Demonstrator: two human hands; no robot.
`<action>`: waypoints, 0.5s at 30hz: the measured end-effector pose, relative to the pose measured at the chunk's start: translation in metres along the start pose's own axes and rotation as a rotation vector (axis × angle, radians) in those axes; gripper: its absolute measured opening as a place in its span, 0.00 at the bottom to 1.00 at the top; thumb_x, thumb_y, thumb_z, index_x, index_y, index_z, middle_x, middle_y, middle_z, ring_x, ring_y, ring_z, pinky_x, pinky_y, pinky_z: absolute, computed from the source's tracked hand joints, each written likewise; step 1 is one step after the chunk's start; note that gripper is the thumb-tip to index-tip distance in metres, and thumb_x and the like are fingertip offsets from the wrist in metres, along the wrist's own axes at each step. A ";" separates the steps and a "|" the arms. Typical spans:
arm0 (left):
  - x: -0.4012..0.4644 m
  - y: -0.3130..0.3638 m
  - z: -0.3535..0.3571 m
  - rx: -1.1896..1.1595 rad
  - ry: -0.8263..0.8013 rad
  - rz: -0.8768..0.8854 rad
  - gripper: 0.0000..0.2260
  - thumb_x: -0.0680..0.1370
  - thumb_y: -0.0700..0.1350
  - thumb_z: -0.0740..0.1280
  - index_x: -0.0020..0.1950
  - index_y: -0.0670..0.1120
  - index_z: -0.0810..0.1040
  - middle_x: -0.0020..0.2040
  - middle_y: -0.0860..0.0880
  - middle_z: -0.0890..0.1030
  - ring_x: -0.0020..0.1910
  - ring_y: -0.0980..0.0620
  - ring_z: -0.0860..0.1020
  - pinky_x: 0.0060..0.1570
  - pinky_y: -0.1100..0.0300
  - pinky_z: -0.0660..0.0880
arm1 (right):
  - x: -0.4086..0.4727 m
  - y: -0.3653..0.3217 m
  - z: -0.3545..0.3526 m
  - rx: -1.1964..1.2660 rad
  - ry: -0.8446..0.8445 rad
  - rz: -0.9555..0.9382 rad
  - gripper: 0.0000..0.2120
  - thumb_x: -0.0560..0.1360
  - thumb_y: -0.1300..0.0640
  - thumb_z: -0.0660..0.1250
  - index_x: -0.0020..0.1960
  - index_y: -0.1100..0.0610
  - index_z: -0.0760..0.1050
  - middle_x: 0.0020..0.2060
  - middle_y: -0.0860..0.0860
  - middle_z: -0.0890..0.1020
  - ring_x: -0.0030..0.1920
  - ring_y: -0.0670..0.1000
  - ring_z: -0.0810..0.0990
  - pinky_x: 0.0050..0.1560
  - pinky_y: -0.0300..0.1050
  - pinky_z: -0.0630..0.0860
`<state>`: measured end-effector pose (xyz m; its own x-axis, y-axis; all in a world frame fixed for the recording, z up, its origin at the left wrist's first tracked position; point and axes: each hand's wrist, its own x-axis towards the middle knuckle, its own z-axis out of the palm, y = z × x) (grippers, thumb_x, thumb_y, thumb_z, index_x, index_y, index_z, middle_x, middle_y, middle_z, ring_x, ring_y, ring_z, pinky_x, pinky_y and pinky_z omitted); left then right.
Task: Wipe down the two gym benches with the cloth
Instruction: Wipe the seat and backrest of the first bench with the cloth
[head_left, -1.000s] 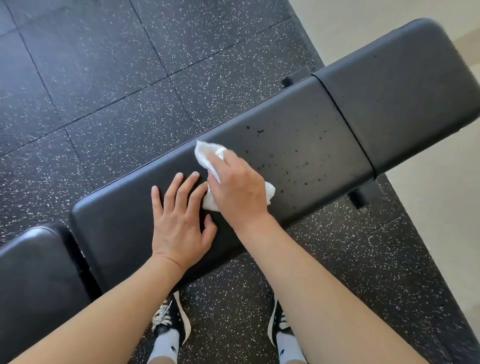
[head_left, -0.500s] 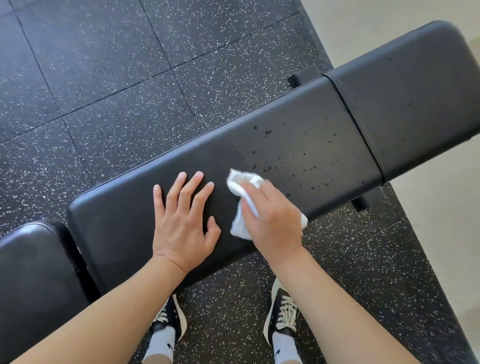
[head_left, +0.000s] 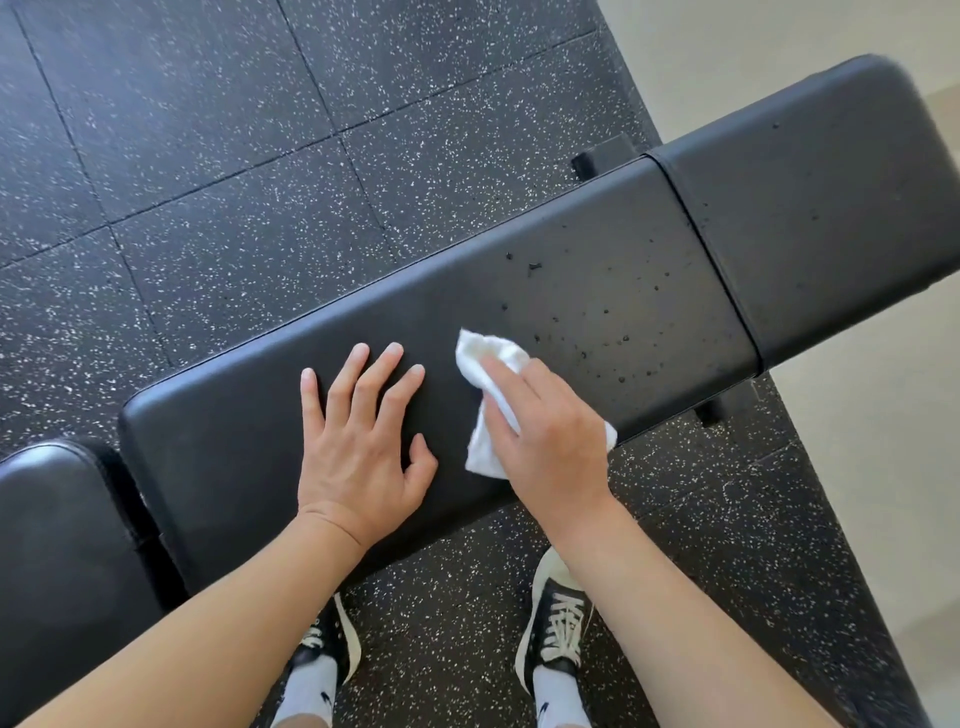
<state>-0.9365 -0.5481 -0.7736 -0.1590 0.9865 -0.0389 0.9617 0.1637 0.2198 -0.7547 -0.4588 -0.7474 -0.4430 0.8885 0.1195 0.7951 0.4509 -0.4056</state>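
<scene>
The speckled black rubber floor (head_left: 218, 171) fills most of what you see, laid in square tiles, with a pale strip of floor (head_left: 857, 499) running down the right side. Across it, from near left to far right, lies the black gym bench (head_left: 291, 415) you stand at. Its long middle pad carries both your hands; a seam divides it from the wider pad (head_left: 831, 208) at the far right. At the near left a second black padded bench (head_left: 57, 561) shows only its rounded end, just beside the first with a narrow gap between.

Your left hand (head_left: 358, 441) lies flat on the middle pad, palm down, fingers straight and spread, holding nothing. Your right hand (head_left: 545, 431) sits just to its right, near the pad's near edge, pressing the white cloth (head_left: 485, 400) onto the surface; your fingers lie over the cloth, and its crumpled ends stick out beyond your fingertips and under your wrist side. Whether your thumb curls around it you cannot tell from here.

To the right of the cloth, the pad is dotted with dark droplets (head_left: 597, 322), which thin out toward the seam. Left of the cloth, around your left hand, the surface looks even.

Below the bench, your two black-and-white laced shoes (head_left: 556, 629) and white socks stand on the rubber floor.
</scene>
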 end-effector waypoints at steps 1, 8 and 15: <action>0.000 0.000 0.000 0.002 0.005 0.001 0.29 0.76 0.53 0.62 0.78 0.48 0.70 0.82 0.47 0.65 0.83 0.40 0.59 0.80 0.30 0.46 | -0.019 0.010 -0.006 -0.007 0.005 -0.015 0.15 0.81 0.57 0.66 0.66 0.54 0.80 0.50 0.50 0.81 0.38 0.51 0.76 0.35 0.44 0.75; -0.001 -0.001 0.001 -0.003 0.021 0.005 0.29 0.76 0.53 0.62 0.77 0.49 0.70 0.81 0.48 0.66 0.83 0.41 0.59 0.80 0.30 0.47 | -0.033 0.030 -0.005 -0.032 0.033 0.010 0.13 0.80 0.59 0.67 0.62 0.51 0.82 0.44 0.46 0.76 0.38 0.45 0.71 0.36 0.35 0.67; -0.001 -0.001 0.002 0.004 0.002 0.002 0.29 0.76 0.53 0.62 0.78 0.49 0.69 0.81 0.48 0.65 0.83 0.41 0.59 0.80 0.30 0.47 | 0.059 -0.009 0.017 0.009 0.104 0.195 0.14 0.77 0.58 0.68 0.61 0.50 0.83 0.44 0.50 0.80 0.37 0.53 0.76 0.32 0.44 0.67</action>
<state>-0.9370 -0.5489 -0.7757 -0.1571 0.9869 -0.0366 0.9630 0.1613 0.2157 -0.7955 -0.4119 -0.7523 -0.2357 0.9629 0.1310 0.8573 0.2695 -0.4386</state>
